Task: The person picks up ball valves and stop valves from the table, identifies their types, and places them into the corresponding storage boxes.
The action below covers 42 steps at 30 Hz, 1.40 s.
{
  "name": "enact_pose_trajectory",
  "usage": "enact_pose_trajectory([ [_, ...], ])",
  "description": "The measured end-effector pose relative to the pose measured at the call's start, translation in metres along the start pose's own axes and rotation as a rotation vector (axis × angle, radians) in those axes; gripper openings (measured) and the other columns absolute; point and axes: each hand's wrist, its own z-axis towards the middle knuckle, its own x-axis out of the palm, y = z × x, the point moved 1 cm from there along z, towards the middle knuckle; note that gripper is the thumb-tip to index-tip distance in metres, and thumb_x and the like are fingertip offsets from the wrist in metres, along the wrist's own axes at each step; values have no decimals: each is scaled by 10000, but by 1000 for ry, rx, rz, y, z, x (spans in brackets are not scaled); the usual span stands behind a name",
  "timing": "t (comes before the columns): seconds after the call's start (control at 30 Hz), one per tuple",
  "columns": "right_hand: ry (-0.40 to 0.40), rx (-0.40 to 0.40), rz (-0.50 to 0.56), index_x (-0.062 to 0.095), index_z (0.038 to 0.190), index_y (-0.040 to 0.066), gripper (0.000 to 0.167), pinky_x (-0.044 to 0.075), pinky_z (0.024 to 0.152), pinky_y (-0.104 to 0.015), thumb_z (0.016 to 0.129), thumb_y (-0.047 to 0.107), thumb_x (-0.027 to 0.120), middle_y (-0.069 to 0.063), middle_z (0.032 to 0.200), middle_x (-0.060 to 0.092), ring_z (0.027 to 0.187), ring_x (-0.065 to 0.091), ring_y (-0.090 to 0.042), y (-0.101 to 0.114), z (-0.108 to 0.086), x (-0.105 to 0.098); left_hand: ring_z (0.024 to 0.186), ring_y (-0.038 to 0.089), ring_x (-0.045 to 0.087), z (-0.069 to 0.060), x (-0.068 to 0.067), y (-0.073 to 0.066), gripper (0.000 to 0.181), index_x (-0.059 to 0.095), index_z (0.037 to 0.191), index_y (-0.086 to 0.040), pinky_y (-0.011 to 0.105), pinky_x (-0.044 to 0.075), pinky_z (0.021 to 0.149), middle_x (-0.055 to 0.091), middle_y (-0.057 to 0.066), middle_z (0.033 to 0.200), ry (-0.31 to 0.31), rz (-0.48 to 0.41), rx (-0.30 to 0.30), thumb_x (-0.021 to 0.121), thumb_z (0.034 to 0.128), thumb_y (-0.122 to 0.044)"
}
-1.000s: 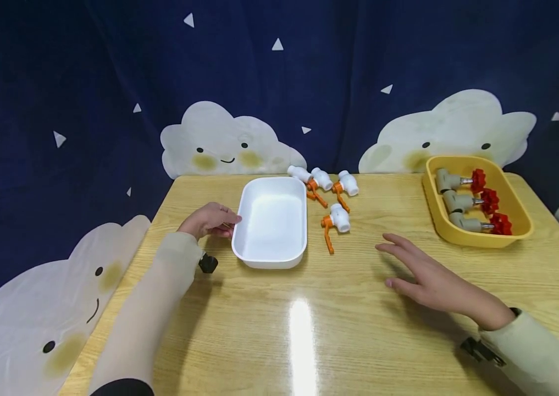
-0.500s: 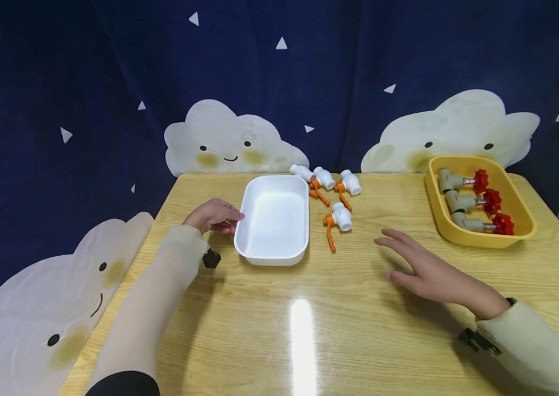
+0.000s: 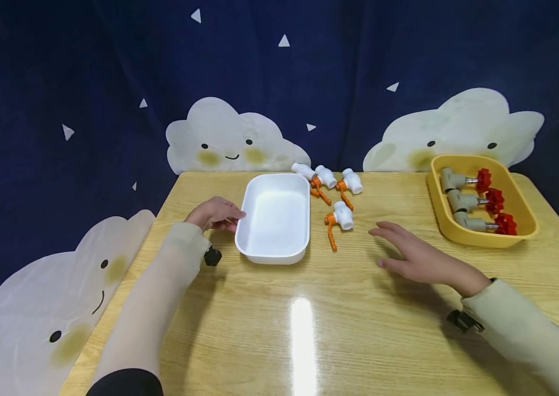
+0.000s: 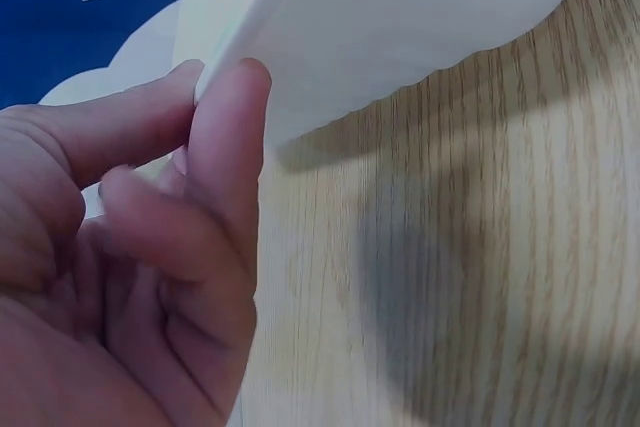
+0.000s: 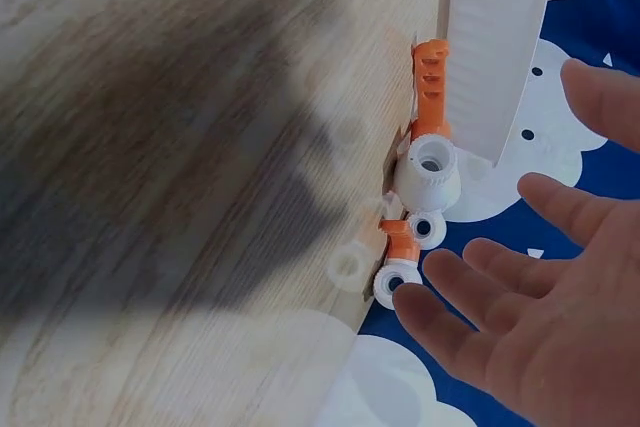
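Note:
My left hand point(image 3: 215, 213) pinches the left rim of a white plastic tray point(image 3: 275, 220), with thumb and index finger on the tray wall point(image 4: 400, 17) in the left wrist view. The tray stands on the table with nothing inside. Just right of it lies a white ball valve point(image 3: 343, 215) with an orange lever. Several more such valves, one of them a white valve point(image 3: 352, 181), are grouped behind it. My right hand point(image 3: 420, 256) hovers over the table right of the nearest valve, fingers spread, holding nothing.
A yellow tray point(image 3: 438, 223) at the back right holds three grey valves with red handwheels point(image 3: 494, 201). The wooden table point(image 3: 358, 330) ends at a dark blue curtain point(image 3: 239, 66) printed with clouds.
My right hand has moved slightly left, closer to the nearest ball valve. My left hand keeps its pinch on the white tray, and the whole head view has shifted a little.

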Motion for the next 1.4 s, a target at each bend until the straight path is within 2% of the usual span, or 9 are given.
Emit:
enact_pose_trajectory([
  [0.2,-9,-18,-22,452,1422,-8,555,350,1077,-663,944,179,660,-330,1487,373,1355,394,-517,0,6,-2,611,72,609,-2,-1,-2,206,634,1061,-65,199,493,618,662,-22,678,-2,-29,-6,654,964,-245],
  [0.37,12,7,-29,446,1423,-18,547,331,1092,-667,957,187,645,-338,1502,351,1377,358,-523,-2,13,-5,597,67,634,-1,-1,-3,174,644,990,-44,197,534,628,665,-20,658,-5,-64,18,680,944,-208],
  [0.5,29,30,-48,449,1418,-28,545,325,1095,-670,962,203,640,-354,1497,350,1378,348,-532,-7,21,-9,596,71,635,0,-1,-4,156,641,924,-41,196,539,629,660,-14,658,-15,-67,28,685,936,-190],
  [0.73,36,98,-41,438,1418,-52,548,319,1114,-656,973,212,621,-357,1498,342,1383,346,-523,-17,36,-16,585,76,631,-1,1,-10,141,647,933,-46,209,546,647,663,-6,650,-19,-27,17,681,941,-182],
  [1.0,28,96,-75,460,1401,-66,532,340,1107,-642,972,209,615,-357,1465,396,1356,390,-513,-26,51,-11,608,86,644,-1,1,-16,161,650,990,-37,212,549,660,664,-4,669,2,-2,11,678,947,-190],
  [1.23,30,88,-84,474,1389,-67,524,341,1112,-637,957,185,630,-368,1451,407,1348,399,-521,-22,64,-8,605,87,644,-1,-2,-13,160,652,991,-24,222,564,672,659,-5,668,38,-6,30,672,950,-177],
  [1.4,17,92,-93,481,1380,-74,524,356,1108,-622,947,181,631,-364,1428,426,1330,423,-503,-20,75,-5,608,88,642,-2,-3,-11,160,657,988,-23,228,561,684,658,-4,673,43,5,32,672,951,-178],
])
